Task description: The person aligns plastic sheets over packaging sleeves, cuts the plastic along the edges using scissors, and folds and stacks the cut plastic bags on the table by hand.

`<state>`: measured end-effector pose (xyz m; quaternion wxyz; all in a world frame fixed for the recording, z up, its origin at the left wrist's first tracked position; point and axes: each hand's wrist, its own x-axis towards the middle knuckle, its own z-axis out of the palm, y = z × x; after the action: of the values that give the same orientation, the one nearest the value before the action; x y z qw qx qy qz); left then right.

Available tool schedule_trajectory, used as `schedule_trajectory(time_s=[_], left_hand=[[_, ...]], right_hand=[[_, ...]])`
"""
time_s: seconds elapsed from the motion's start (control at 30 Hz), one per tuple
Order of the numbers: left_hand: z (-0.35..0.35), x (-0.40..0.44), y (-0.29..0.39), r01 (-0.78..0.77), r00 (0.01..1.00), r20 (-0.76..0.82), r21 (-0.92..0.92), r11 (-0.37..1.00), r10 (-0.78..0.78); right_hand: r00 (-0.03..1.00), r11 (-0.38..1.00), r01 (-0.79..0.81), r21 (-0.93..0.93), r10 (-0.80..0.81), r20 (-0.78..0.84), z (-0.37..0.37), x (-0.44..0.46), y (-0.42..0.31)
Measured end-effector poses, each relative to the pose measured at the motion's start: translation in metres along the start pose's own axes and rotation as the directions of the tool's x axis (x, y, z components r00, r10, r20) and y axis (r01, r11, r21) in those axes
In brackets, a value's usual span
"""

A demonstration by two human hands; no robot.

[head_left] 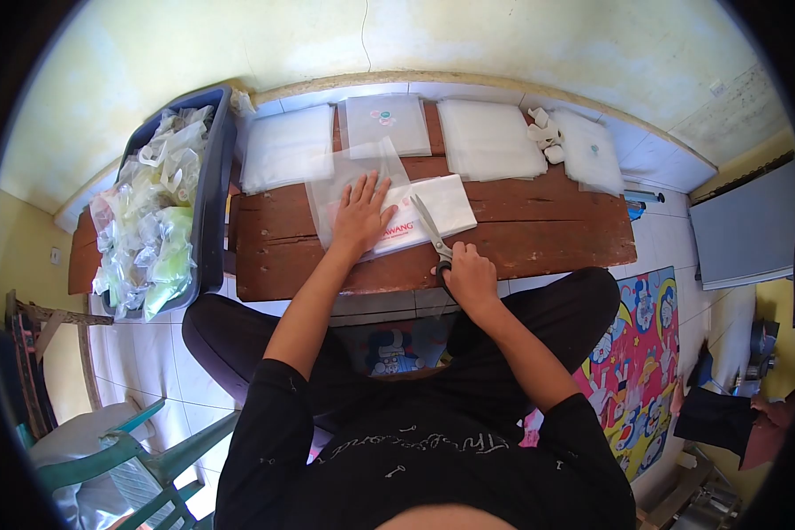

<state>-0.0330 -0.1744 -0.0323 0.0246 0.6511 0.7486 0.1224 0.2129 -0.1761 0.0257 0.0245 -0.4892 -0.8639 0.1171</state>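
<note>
- Currently, white printed plastic (450,199) is lying on the tabletop (548,230) at the person's twelve o'clock, overlapping a clear bag (322,203).
- The left hand (359,216) is pressing flat across both, fingers spread, gripping nothing.
- The right hand (468,274) is curling around scissors (431,226), blades pointing toward eleven o'clock.
- Seemingly, the person is steadying plastic; cutting would call for parting the blades.
- Clear sheets (493,140) are lying toward one o'clock.
</note>
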Motion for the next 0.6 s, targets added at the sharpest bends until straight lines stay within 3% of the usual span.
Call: schedule_trajectory(time_s=[0.6], left_hand=[[0.003, 0.000, -0.001, -0.004, 1.000, -0.012, -0.001, 1.000, 0.004]], right_hand=[[0.999, 0.999, 0.016, -0.049, -0.018, -0.032, 0.001, 0.016, -0.001]])
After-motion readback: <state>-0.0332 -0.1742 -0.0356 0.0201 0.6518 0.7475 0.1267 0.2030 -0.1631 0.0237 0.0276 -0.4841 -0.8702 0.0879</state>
